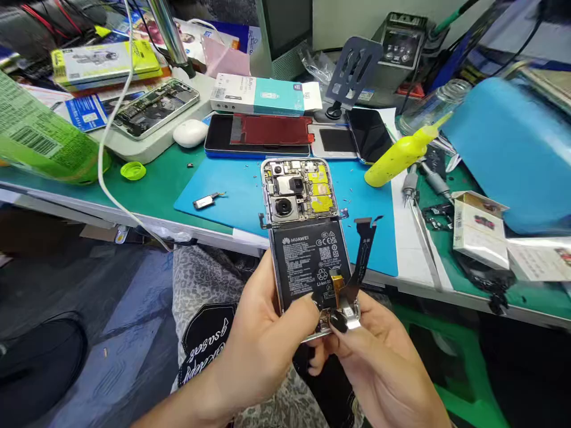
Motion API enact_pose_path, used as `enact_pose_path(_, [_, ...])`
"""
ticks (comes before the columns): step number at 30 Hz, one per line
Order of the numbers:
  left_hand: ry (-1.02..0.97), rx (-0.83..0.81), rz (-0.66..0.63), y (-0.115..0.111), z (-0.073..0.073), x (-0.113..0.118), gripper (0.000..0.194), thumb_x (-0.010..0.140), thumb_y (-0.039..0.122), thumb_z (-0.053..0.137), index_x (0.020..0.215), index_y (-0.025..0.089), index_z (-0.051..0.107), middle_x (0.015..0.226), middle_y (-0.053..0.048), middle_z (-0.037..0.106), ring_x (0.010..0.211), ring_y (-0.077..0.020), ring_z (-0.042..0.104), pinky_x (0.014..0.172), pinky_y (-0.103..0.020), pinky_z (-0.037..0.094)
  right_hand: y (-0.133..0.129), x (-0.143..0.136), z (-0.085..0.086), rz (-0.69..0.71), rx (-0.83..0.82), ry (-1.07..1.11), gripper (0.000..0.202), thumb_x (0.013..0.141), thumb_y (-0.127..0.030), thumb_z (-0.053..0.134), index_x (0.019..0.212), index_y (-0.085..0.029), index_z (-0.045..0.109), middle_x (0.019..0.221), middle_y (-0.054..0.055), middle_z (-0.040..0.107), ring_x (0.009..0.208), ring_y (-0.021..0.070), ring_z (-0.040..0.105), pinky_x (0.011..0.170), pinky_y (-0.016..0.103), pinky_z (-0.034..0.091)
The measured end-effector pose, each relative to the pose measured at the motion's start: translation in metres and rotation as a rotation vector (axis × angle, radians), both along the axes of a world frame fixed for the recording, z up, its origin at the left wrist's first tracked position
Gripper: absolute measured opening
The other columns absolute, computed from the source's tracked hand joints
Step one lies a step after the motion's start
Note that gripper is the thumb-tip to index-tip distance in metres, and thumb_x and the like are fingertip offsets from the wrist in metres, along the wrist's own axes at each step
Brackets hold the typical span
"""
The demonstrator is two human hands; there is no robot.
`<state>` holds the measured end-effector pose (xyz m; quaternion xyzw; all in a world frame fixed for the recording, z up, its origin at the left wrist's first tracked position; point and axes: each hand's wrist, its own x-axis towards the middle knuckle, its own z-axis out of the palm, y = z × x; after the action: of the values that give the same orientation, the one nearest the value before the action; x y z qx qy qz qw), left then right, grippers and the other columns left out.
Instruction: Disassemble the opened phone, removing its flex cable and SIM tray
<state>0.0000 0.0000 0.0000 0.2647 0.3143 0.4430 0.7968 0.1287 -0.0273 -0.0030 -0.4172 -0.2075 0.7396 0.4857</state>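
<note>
Holds opened phone (307, 202) above the lap, near the table edge, camera end away from the body; probably angled so to bring the lower end within reach of both thumbs. Grips its left side with left hand (256, 333), fingers closed round it, thumb over the lower battery (297, 255), likely for steadiness. Pinches small metal part (350, 316) at the lower right corner with right hand (383, 351), fingers narrow; leaves dark ribbon cable (363, 255) sticking up and outward, seemingly off the battery label. Beyond, on green table (156, 205): blue mat (379, 232) with loose small component (205, 201), yellow bottle (397, 159), red sheet (274, 129) over another phone, tweezers (423, 241) at right. Below, green stool (468, 392) at right, dark floor (129, 297) at left.
</note>
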Motion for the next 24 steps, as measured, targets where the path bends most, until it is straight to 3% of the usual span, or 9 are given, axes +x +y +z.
enact_pose_path(4, [0.02, 0.01, 0.021, 0.0007, 0.0005, 0.0032, 0.013, 0.089, 0.018, 0.057, 0.1, 0.024, 0.053, 0.063, 0.006, 0.053, 0.04, -0.0043, 0.045, 0.041, -0.019, 0.045, -0.0028, 0.0016, 0.0007, 0.014, -0.01, 0.025, 0.01, 0.08, -0.023, 0.074, 0.088, -0.016, 0.073, 0.067, 0.003, 0.068, 0.054, 0.0117, 0.062, 0.054, 0.019, 0.054])
enact_pose_path(13, [-0.025, -0.032, -0.006, 0.0033, 0.0002, -0.0006, 0.015, 0.087, 0.023, 0.061, 0.101, 0.024, 0.055, 0.055, 0.005, 0.052, 0.038, -0.0067, 0.047, 0.039, -0.019, 0.045, -0.0064, 0.0063, 0.0038, 0.07, -0.006, 0.006, 0.014, 0.082, -0.023, 0.076, 0.095, -0.017, 0.071, 0.075, 0.004, 0.072, 0.063, 0.0119, 0.067, 0.064, 0.02, 0.056])
enact_pose_path(24, [-0.016, -0.017, 0.036, 0.0015, 0.001, 0.0015, 0.014, 0.087, 0.021, 0.063, 0.098, 0.024, 0.055, 0.064, 0.005, 0.058, 0.04, -0.0042, 0.049, 0.039, -0.015, 0.045, -0.0036, 0.0026, 0.0035, 0.039, -0.026, 0.037, 0.011, 0.083, -0.023, 0.072, 0.09, -0.015, 0.072, 0.069, 0.004, 0.069, 0.058, 0.0117, 0.064, 0.058, 0.021, 0.056])
